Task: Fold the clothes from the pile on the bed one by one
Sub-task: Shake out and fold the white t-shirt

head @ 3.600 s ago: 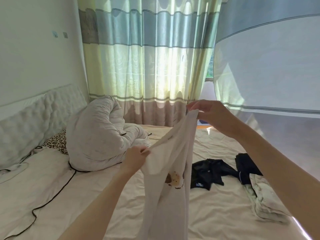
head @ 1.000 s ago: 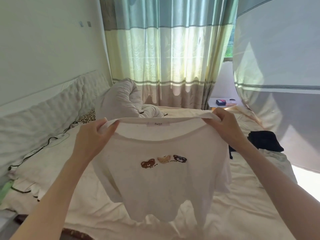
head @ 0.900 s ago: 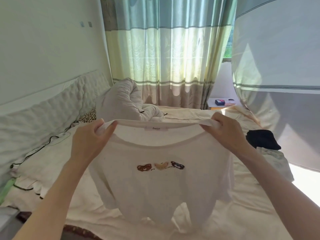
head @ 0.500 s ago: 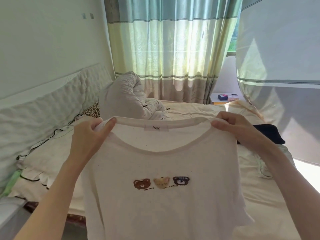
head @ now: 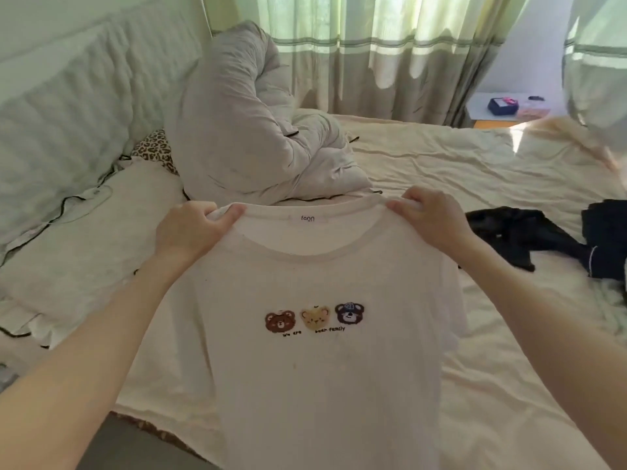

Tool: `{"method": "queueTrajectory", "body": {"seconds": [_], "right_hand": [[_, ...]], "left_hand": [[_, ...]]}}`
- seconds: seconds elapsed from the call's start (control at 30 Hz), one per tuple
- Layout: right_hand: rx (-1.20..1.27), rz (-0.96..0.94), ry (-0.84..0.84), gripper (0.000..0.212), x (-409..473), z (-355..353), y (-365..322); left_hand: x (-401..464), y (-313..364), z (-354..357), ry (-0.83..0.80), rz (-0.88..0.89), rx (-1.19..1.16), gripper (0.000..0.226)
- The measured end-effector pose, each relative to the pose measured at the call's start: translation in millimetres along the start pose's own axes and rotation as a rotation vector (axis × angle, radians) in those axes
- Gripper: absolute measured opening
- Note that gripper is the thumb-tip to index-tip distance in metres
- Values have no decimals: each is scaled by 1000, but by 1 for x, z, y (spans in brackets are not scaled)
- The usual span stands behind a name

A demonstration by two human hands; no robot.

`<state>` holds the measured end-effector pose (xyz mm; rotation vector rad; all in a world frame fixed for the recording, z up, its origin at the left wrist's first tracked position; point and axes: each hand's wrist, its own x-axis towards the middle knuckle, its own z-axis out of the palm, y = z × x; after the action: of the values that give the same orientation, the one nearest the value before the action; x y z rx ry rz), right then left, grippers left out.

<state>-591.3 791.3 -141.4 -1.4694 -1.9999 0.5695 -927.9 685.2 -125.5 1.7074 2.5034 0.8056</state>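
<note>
A grey duvet (head: 251, 130) is bunched on the bed (head: 475, 171) at 12 o'clock, and dark clothes (head: 519, 232) lie at 3 o'clock. The white T-shirt (head: 315, 368) hangs in the middle, front side to the camera. The left hand (head: 190, 228) and the right hand (head: 434, 218) each pinch one shoulder beside the collar, fingers closed on the cloth.

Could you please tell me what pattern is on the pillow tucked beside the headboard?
A leopard print, brown spots on tan, seen in the head view.
</note>
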Motion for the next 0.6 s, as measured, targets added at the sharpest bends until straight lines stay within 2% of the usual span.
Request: {"method": "queueTrajectory", "body": {"seconds": [0.23,0.33,0.5,0.6], "right_hand": [[-44,103,-128,22,101,157,112],[-38,155,-167,25,123,211,150],[-112,296,-188,25,136,270,191],[-249,312,-181,34,123,303,194]], "left_hand": [[94,-64,178,-278,-119,174,67],[110,-93,238,-306,-139,179,56],[121,-122,301,-350,-104,225,34],[106,-151,320,-438,-116,149,24]]}}
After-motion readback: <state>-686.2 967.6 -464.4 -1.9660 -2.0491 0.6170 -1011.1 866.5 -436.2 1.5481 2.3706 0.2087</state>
